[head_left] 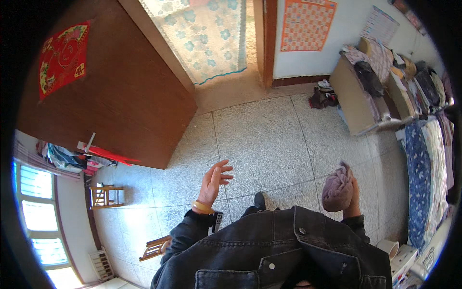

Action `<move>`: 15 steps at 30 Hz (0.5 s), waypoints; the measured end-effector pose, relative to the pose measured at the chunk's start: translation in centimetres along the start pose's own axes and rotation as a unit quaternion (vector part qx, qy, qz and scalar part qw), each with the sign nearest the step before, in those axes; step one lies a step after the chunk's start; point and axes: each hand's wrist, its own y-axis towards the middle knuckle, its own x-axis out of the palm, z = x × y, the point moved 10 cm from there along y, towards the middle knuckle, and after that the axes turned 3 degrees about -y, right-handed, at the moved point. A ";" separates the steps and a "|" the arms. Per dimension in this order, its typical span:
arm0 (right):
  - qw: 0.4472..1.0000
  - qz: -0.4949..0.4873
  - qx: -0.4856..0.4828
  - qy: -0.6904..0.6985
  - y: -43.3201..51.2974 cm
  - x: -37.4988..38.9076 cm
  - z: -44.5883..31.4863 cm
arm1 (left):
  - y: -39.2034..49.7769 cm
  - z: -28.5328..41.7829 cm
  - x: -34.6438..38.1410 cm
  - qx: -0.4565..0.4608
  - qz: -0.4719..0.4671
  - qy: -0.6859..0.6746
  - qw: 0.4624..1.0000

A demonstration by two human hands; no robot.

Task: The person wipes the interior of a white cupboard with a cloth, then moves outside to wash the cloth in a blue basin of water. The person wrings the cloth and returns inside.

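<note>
My right hand [355, 197] is closed around a bundled mauve cloth [337, 190], which hides most of the fingers. A twisted end of the cloth sticks up at its top. My left hand [213, 179] hangs in the air over the speckled floor with its fingers apart and nothing in it. A pale yellow bangle [203, 207] circles the left wrist, and a small dark device [217, 221] sits beside it at the sleeve.
A brown wooden door [122, 90] stands ajar at left; a floral curtain [205, 39] hangs in the doorway. Shoes [322, 95] lie by a cabinet [355, 97] piled with clothes. A bed with blue patterned bedding [418, 184] is at right, wooden chairs [106, 197] [155, 248] at left.
</note>
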 end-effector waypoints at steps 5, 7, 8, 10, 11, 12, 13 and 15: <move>0.984 -0.015 -0.004 0.177 8.5 0.8 -1.5 | 11.6 3.0 -0.7 -0.009 -0.026 -0.037 0.999; 0.987 0.012 -0.004 0.163 12.9 0.7 -2.2 | 15.9 4.3 -0.8 0.008 -0.027 -0.023 0.999; 0.985 0.013 -0.001 0.170 15.2 0.7 -2.6 | 18.3 4.9 -1.2 0.011 -0.019 -0.027 0.999; 0.984 -0.022 0.014 0.178 21.8 1.1 -3.1 | 22.7 6.0 -1.4 0.020 -0.010 -0.027 0.999; 0.982 -0.057 0.025 0.179 25.3 1.4 -3.5 | 24.4 6.3 -1.8 0.010 0.007 -0.028 1.000; 0.973 -0.134 0.013 0.189 28.6 2.5 -4.4 | 26.3 7.0 -2.1 0.014 0.023 -0.029 0.999; 0.984 -0.089 0.026 0.153 33.1 1.7 -4.4 | 29.0 7.8 -2.7 0.009 0.044 -0.019 0.999; 0.993 -0.059 0.021 0.104 41.2 2.8 -5.1 | 33.2 9.9 -3.5 0.019 0.064 -0.013 0.998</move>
